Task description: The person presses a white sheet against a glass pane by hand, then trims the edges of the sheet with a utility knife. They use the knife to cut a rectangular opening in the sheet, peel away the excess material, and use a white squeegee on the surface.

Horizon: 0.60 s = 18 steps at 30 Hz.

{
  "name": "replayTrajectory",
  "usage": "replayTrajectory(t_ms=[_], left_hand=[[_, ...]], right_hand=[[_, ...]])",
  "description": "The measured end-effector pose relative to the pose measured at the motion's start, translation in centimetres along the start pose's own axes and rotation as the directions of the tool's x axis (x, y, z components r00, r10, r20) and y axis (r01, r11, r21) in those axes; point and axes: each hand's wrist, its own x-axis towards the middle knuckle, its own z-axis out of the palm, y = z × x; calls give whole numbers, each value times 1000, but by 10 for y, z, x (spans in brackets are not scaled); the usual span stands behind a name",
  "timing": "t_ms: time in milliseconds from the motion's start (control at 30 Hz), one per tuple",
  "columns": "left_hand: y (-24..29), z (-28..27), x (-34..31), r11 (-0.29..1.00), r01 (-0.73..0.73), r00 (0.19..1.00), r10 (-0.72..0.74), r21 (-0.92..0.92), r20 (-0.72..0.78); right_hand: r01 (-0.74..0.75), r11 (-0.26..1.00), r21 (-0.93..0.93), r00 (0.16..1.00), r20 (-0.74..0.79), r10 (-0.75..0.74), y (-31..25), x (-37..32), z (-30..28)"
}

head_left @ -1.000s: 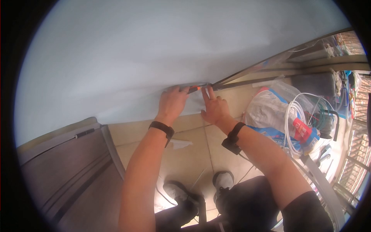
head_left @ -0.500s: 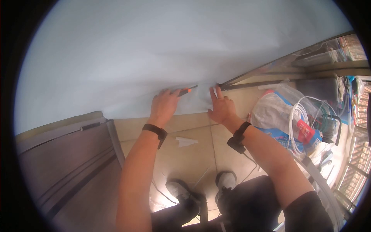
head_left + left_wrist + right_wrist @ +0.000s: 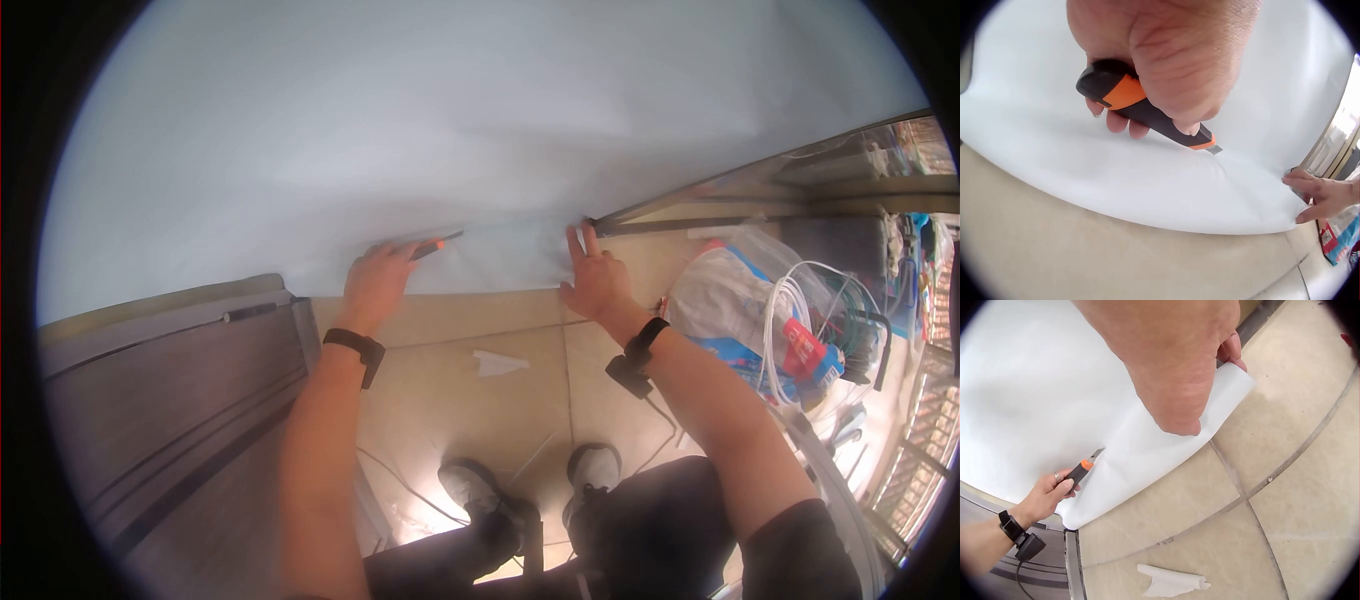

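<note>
My left hand [image 3: 377, 285] grips a black and orange utility knife [image 3: 428, 248] low on a large pale sheet [image 3: 330, 150]. In the left wrist view the knife [image 3: 1147, 112] has its short blade out, the tip at a crease in the sheet [image 3: 1104, 169]. The right wrist view shows the left hand [image 3: 1044, 499] with the thumb along the knife [image 3: 1077, 475]. My right hand [image 3: 602, 285] rests at the sheet's lower right, two fingers extended to the corner by a dark frame edge [image 3: 640, 208]. Its thumb lies on the sheet's lower margin.
Tiled floor [image 3: 450, 400] lies below the sheet, with a torn white scrap [image 3: 500, 363] on it. A grey panel [image 3: 190, 400] stands at left. At right are a plastic bag [image 3: 715, 295], coiled white cable [image 3: 775, 340] and tools. Both shoes [image 3: 597, 467] are below.
My left hand has moved left along the sheet with the knife, widening the gap between the hands. My right hand stays at the corner by the frame. The head view has shifted slightly.
</note>
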Motion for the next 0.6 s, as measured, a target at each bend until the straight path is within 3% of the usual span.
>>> replayTrajectory(t_ms=[300, 367, 600], left_hand=[[-50, -26, -45, 995, 92, 996, -92, 36, -12], [-56, -34, -53, 982, 178, 983, -180, 55, 36], [-84, -40, -85, 951, 287, 957, -291, 119, 19]], right_hand=[[0, 1000, 9, 1000, 5, 0, -3, 0, -3], [-1, 1000, 12, 1000, 10, 0, -4, 0, -4], [11, 1000, -5, 1000, 1, -11, -6, 2, -3]])
